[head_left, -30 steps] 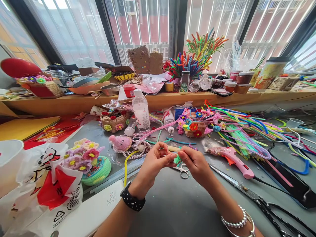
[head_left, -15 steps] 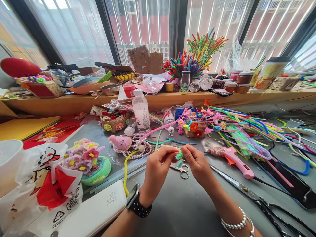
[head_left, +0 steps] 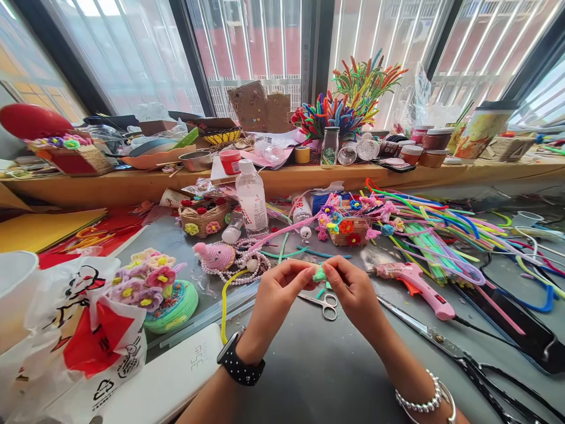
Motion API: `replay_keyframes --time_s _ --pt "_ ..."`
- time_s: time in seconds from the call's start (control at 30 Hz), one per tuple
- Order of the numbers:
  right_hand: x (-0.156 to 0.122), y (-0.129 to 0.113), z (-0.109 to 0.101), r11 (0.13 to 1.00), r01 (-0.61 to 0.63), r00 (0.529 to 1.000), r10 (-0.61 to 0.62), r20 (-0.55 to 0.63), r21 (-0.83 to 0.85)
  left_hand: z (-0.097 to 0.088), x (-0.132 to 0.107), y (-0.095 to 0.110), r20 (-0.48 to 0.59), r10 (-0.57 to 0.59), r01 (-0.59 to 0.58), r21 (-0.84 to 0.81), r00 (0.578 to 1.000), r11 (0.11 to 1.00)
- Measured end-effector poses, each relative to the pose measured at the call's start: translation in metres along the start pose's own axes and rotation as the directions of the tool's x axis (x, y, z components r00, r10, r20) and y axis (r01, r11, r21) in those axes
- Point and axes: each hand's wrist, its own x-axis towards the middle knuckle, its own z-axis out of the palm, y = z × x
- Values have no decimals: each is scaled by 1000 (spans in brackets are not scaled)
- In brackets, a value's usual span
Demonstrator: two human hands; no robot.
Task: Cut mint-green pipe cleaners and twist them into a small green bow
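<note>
Between my fingertips is a small mint-green fuzzy piece [head_left: 319, 274], which looks like bent pipe cleaner; its exact shape is partly covered by the fingers. My left hand [head_left: 282, 292] pinches it from the left, with thumb and forefinger pressed together. From the other side my right hand [head_left: 352, 287] grips it, fingers curled. Just below the piece, small silver scissors [head_left: 329, 307] lie on the grey table [head_left: 326, 365], their blades partly behind my left hand. A yellow pipe cleaner [head_left: 224, 306] curves up to the left of my left wrist.
Right of my hands lie a pink glue gun [head_left: 417, 284] and large black-handled scissors [head_left: 445, 344]. Pipe cleaners [head_left: 428, 247] spread behind them. A flower basket [head_left: 351, 231], a clear bottle [head_left: 251, 200] and a pink crocheted figure [head_left: 216, 256] stand farther back. At left is a white power bank [head_left: 176, 377].
My left hand has turned slightly, its wrist shifting left and its thumb now lying along the forefinger. Both hands still hold the green piece in nearly the same place.
</note>
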Motion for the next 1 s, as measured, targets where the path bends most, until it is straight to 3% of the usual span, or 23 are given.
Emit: replay_keyframes --time_s 0.2,0.33,0.5,0.63,1.0 --pt "0 1 -2 998 25 1000 -26 10 52 0 0 -1 8 2 -2 -3 1000 1000" --pt "3 1 -9 991 132 988 -134 75 33 -3 1 2 -47 -11 9 -42 999 999" --pt "3 1 -11 966 254 966 -251 55 -50 -5 3 6 -52 -69 62 -134 996 989" --pt "1 1 -10 967 253 967 -252 33 -38 -5 3 8 -29 -141 133 -183 990 974" --pt "1 3 -13 917 369 929 -360 86 -151 -7 4 5 -48 -206 185 -278 977 943"
